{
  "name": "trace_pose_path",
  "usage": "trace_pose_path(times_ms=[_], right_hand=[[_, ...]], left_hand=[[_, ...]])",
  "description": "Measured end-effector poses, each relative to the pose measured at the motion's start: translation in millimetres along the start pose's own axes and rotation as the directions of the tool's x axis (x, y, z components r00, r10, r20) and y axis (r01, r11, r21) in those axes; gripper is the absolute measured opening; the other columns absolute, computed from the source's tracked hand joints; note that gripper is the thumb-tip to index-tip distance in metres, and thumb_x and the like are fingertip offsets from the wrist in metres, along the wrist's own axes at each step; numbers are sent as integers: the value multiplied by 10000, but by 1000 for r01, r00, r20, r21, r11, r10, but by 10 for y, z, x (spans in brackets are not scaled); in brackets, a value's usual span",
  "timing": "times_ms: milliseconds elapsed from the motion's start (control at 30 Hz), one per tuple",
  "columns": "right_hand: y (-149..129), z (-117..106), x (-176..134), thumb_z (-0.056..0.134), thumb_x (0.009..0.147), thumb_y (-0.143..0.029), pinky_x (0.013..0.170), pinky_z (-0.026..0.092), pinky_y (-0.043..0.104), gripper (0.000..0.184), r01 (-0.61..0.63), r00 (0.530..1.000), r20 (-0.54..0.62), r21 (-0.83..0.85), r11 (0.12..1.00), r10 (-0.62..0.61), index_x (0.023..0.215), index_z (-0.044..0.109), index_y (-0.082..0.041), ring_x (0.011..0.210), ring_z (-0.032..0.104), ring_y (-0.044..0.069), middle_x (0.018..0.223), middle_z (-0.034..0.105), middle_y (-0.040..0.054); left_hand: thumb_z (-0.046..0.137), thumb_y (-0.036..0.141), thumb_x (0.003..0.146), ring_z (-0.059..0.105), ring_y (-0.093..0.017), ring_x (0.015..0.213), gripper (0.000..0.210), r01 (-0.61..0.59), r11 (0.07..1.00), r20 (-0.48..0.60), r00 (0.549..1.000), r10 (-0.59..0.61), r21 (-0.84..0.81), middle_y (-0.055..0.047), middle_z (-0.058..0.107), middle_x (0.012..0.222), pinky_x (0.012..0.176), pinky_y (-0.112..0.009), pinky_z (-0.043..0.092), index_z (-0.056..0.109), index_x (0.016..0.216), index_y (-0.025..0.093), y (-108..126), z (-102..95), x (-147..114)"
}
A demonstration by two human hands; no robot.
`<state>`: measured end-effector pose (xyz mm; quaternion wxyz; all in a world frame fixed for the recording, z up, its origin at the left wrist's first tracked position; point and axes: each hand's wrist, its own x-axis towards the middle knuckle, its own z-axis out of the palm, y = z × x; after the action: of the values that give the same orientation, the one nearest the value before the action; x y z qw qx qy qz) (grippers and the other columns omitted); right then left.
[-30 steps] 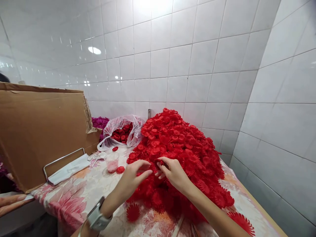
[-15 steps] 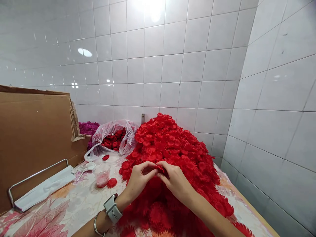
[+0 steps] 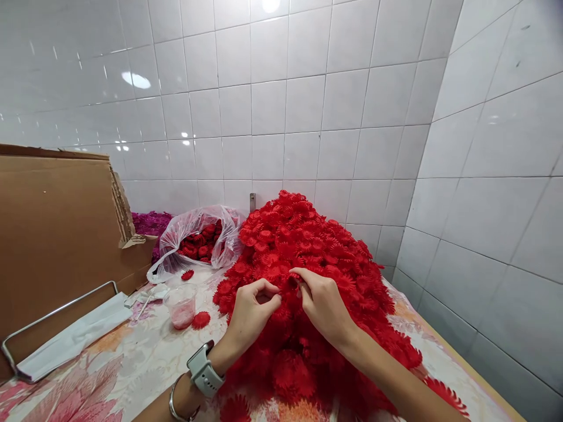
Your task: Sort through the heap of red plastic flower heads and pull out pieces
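A dark red fabric flower is pinched between the thumb and fingers of my right hand, over the middle of the heap. To its left, my left hand has thumb and forefinger curled close together in a ring; whatever lies between the tips is too small to make out. The two hands are a short gap apart. Behind and below them rises a tall heap of red fabric flowers with fringed petals. A watch and a bracelet circle my left wrist.
Left of the heap lie a clear plastic bag of dark red flowers, a cup with pink contents and a loose red flower. A cardboard box, metal frame and white cloth occupy the far left. Tiled walls surround the table.
My hands have come apart; they were together at the flower. My right hand has moved slightly up with the flower. The whole view has shifted a little.
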<state>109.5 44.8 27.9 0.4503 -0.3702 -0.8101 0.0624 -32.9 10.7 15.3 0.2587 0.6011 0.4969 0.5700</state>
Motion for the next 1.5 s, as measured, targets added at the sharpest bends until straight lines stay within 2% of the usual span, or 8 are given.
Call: trace_pose_path(times_ms=[367,600,667,833,933,1067,1267,1500], right_hand=[[-36,-35,59,379,770,-98,629,457,272,293,-82,988,-137,-71,994,72,868,651,-145,671,648,201,775,705,83],[-152,-82,29,399,782,-145,576,451,241,254,-68,998,11,147,987,67,888,630,-150,581,610,155,697,675,36],[-195,-77,2,408,775,-137,579,450,228,234,-31,999,33,196,980,25,870,621,-161,592,603,142,711,669,26],[-189,-16,-11,391,791,-162,577,452,234,236,-3,1000,24,177,984,-1,830,624,-166,583,603,147,689,667,33],[-29,-118,72,374,772,-167,597,455,267,272,-41,996,-74,61,997,45,852,634,-152,595,613,173,700,676,60],[225,-482,213,412,727,-209,606,438,315,280,-258,913,-351,-108,960,206,875,640,-142,512,581,191,554,627,37],[167,-636,223,423,764,-289,525,409,267,263,-205,941,-276,5,979,198,868,631,-163,417,516,143,476,566,-16],[17,-470,161,441,774,-297,495,399,245,244,-135,974,-174,77,988,146,837,633,-160,405,473,121,480,546,-24]], left_hand=[[607,187,590,502,-94,542,61,54,981,113,993,-33,-186,33,563,562,559,-211,396,565,599,144,54,47,27],[583,320,694,546,-130,674,204,25,973,134,991,7,-231,0,573,756,601,-237,444,537,812,161,42,-76,14],[562,370,723,535,-132,684,239,17,983,173,985,16,-183,-5,569,787,591,-232,436,536,839,163,47,-94,13],[450,388,788,400,-89,510,363,-42,998,214,976,31,49,40,435,511,498,-215,312,455,513,151,70,-64,12],[443,391,786,369,-81,474,391,-46,993,191,981,25,105,50,400,472,474,-218,278,409,472,160,56,-56,-4],[459,420,769,459,-102,475,380,2,994,108,994,-14,106,40,479,466,478,-215,337,433,484,169,-34,-107,21],[470,434,750,588,-153,528,315,54,998,44,997,-56,30,-22,631,575,523,-248,455,520,591,167,-181,-168,140],[495,468,743,350,-70,384,456,41,989,-82,996,-30,141,64,375,357,451,-215,277,362,415,181,-234,-219,143]])
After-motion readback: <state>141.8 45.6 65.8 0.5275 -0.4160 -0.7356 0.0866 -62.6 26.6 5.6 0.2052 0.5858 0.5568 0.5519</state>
